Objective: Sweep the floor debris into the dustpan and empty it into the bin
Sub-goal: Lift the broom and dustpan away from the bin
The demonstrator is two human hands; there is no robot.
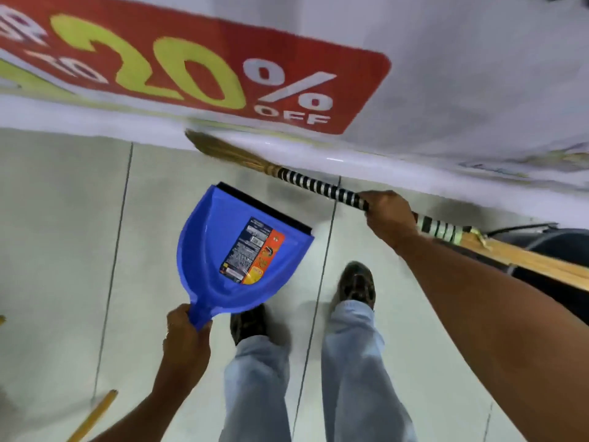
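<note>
My left hand [186,341] grips the handle of a blue dustpan [220,250] with a black front lip and a colourful label inside; the pan is held above the pale tiled floor, mouth pointing away from me. My right hand [390,216] is closed around the black-and-white striped handle of a grass broom [318,186]. The broom's straw head [223,151] reaches up-left and touches the base of a white banner. No debris shows on the tiles or in the pan. No bin is clearly visible.
A white banner [446,90] with a red "20% OFF" sign runs across the top. A wooden edge [526,263] and a dark object [561,244] lie at the right. A yellow stick [95,416] lies bottom left. My feet [357,285] stand on the tiles.
</note>
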